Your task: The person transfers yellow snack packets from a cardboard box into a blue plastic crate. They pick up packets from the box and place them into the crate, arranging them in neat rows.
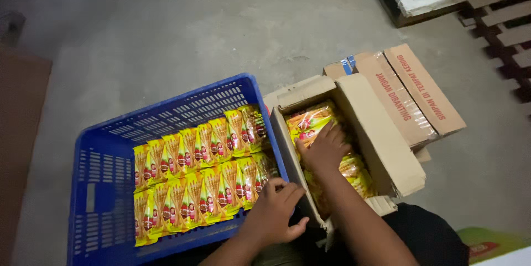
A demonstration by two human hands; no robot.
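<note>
a person crouches over a grey concrete floor (221,17), seen from the head camera. the right hand (326,147) reaches down into an open cardboard box (381,138), palm down with fingers spread flat on the yellow snack packets in the box (310,119); it presses on them rather than clamping one. the left hand (276,210) rests at the near right corner of a blue plastic crate (105,188), fingers curled loosely together against the crate's edge and the last packets there; whether it grips a packet cannot be told.

inside the crate, two rows of yellow snack packets (193,180) stand packed side by side, filling its right half, while the left half shows bare slotted wall. the crate touches the box's left wall. the box's flaps are folded outward, and the far right flap (409,91) lies spread on the floor, taped and printed in red.

a wooden pallet (498,17) sits at the far right corner of the floor, well apart from the box. a brown sheet of cardboard (22,133) lies along the left edge. the person's dark clothing (426,235) shows at the near edge.
</note>
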